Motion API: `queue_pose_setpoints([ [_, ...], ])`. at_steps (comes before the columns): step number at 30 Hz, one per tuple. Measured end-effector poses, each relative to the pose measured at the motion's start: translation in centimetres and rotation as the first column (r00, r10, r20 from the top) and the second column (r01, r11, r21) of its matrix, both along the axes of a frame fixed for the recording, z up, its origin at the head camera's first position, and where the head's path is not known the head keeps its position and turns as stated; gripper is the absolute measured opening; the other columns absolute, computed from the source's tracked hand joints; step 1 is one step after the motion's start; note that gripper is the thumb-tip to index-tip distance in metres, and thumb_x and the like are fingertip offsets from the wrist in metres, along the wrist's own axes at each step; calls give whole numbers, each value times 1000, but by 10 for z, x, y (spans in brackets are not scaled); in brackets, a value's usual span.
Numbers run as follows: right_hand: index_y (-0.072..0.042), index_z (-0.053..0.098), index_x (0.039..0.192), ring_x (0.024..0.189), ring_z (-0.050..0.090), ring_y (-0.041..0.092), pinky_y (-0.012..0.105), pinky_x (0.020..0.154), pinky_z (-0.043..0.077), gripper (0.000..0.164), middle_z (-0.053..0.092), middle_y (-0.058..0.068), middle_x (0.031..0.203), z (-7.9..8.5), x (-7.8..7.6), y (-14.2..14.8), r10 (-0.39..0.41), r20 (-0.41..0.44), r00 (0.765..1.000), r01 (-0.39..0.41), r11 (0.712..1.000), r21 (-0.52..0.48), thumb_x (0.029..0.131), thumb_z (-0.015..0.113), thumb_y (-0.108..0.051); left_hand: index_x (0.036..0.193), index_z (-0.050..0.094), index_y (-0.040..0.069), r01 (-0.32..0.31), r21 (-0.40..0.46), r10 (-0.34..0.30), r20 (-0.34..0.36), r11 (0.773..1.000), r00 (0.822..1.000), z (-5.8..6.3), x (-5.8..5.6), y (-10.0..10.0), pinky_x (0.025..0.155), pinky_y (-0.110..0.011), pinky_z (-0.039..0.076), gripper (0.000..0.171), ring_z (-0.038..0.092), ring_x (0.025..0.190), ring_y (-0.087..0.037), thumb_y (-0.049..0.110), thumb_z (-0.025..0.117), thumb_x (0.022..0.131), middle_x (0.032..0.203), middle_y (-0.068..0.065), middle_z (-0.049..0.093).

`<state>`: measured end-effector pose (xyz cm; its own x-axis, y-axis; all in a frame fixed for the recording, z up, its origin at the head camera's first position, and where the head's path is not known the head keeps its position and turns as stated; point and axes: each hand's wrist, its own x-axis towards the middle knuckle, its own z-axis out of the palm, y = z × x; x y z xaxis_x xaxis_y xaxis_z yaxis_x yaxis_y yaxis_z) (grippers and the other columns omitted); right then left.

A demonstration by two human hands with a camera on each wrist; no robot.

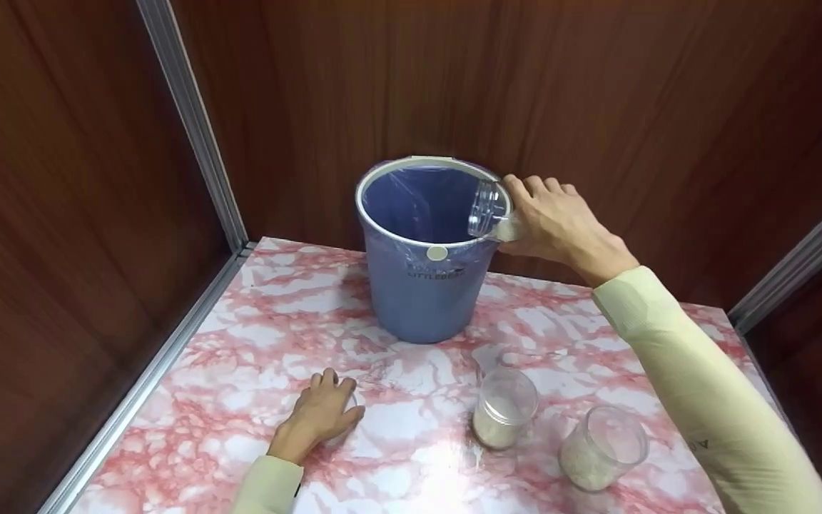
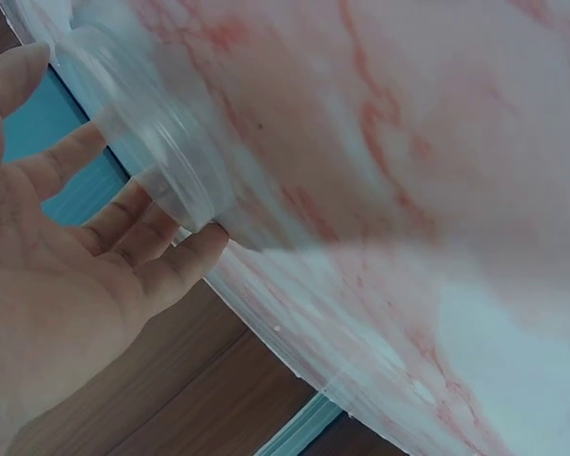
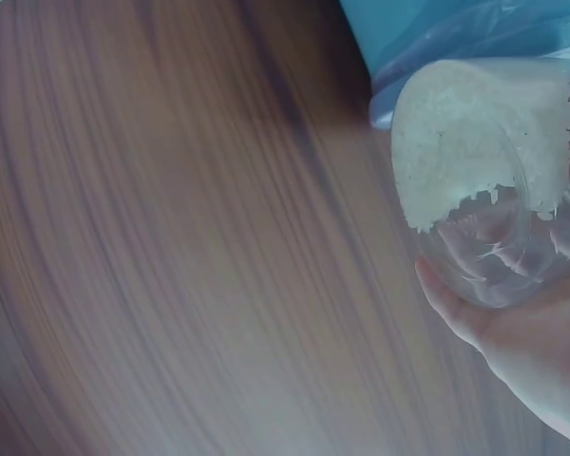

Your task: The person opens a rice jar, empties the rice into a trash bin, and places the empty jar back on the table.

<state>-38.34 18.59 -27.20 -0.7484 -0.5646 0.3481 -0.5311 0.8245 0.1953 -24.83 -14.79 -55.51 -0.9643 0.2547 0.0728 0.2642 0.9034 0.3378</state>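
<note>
My right hand (image 1: 561, 221) grips a clear plastic jar (image 1: 486, 210) at the right rim of a blue bin (image 1: 422, 300). This jar is tilted, its threaded mouth pointing into the bin. A whitish, grainy mass (image 3: 456, 133) lies along its lower side, and fingers show through the clear wall. On the near left of the table, my left hand (image 1: 318, 414) has its fingers around a clear round container (image 2: 157, 114) with a ribbed rim, mostly hidden under the hand in the head view. Two more clear jars, one nearer the middle (image 1: 504, 410) and one farther right (image 1: 600, 450), hold pale contents.
The bin has a pale rim and a clear liner (image 1: 418, 207). Beneath everything is a red-and-white marbled tabletop (image 1: 254, 343). Dark wood panels (image 1: 311, 93) enclose the back and sides, with metal strips (image 1: 197, 121) at the corners.
</note>
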Motion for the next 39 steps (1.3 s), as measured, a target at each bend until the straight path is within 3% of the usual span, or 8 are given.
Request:
queue_pose_setpoints([
  [15,-10,35,134,104,47,42,57,85,37,91,49,20,119,4,-5,-15,44,-88,995,-37,996,77,62,80,-43,115,58,7,8,12,-8,-15,1000,1000,-1,2,-1,63,-42,41,42,43,92,-32,37,60,85,105,-16,46],
  [23,-11,37,129,101,48,42,56,83,36,88,50,18,112,9,-7,-21,75,-162,984,-55,991,122,60,82,-41,111,58,7,13,2,-12,-60,1000,998,1,3,0,62,-42,41,39,44,89,-32,35,62,84,102,-15,47],
  [39,-11,39,125,101,47,40,55,81,35,83,49,17,109,11,-9,-28,103,-202,974,-73,986,150,58,84,-31,113,58,8,12,-7,-13,-70,1000,998,-1,2,-1,60,-40,41,39,43,88,-31,35,62,84,102,-14,47],
])
